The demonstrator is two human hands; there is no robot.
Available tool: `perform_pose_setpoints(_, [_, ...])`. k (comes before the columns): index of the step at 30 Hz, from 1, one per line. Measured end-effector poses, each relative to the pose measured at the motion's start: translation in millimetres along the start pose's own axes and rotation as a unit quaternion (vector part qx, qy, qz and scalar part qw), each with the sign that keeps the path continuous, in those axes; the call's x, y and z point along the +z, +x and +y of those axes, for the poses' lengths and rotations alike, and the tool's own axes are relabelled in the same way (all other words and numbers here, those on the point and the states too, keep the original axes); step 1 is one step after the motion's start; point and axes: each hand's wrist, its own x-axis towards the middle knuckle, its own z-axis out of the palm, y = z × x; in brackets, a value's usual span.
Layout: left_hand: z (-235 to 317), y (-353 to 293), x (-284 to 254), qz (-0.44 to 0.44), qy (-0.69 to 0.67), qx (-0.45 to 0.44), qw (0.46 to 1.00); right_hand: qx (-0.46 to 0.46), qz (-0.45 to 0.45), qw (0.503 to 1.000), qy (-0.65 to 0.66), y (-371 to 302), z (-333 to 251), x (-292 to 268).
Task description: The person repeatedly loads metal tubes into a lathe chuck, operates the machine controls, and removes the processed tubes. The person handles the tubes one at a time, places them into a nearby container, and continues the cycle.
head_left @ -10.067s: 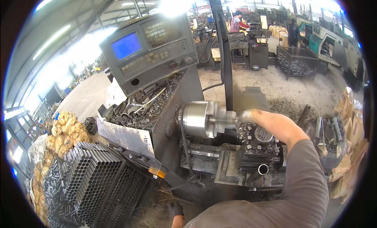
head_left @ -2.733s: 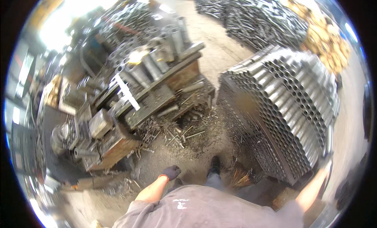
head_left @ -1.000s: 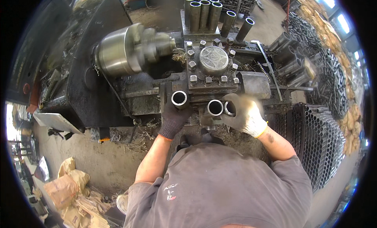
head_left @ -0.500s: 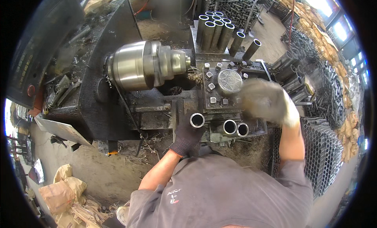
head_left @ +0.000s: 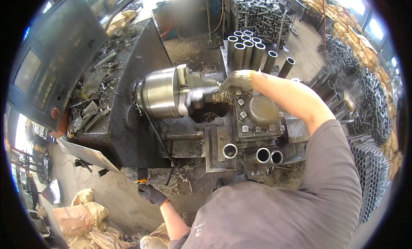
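My left hand (head_left: 152, 194), in a dark glove, is low at the left with its fingers curled against the orange-marked end (head_left: 141, 181) of a dark part under the lathe's headstock. What the fingers hold is hidden. My right hand (head_left: 237, 81), in a soiled light glove, reaches over the tool post (head_left: 262, 111), fingers pointing down between it and the metal chuck (head_left: 165, 94). Those fingers are blurred; curly metal chips (head_left: 223, 96) lie right under them. The chuck's jaws look smeared. A steel tube (head_left: 230, 151) stands upright on the carriage, beside two more tubes (head_left: 263, 155).
Several upright tubes (head_left: 246, 49) stand behind the tool post. Stacked tubes (head_left: 371, 176) and heaps of metal parts (head_left: 371, 103) line the right side. A control panel (head_left: 36, 77) rises at the left. Paper sacks (head_left: 81, 212) lie on the floor at lower left.
My left hand has let go of the tube, which now stands on the carriage, and has moved down and left. My right hand has swung left across the tool post toward the chuck.
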Motion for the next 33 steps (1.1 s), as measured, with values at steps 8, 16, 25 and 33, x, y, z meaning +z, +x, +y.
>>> perform_pose_setpoints(8, [-3.8, 69.2, -34.2, -0.293, -0.219, -0.161, 0.917, -0.337, 0.594, 0.731, -0.013, -79.1, -48.0, -26.3])
perform_pose_setpoints(16, [99.4, -128.4, 25.7, -0.482, -0.055, -0.078, 0.871, -0.262, 0.368, 0.844, -0.289, -30.7, -43.0, -31.7])
perform_pose_setpoints(25, [223.3, -250.0, 99.1, -0.630, 0.072, 0.309, 0.709, -0.041, -0.184, 0.674, -0.715, 41.4, 88.7, -87.3])
perform_pose_setpoints(33, [271.6, -185.5, 184.8, -0.477, -0.152, 0.289, 0.816, -0.252, 0.058, 0.938, -0.232, 53.7, 58.9, -63.2])
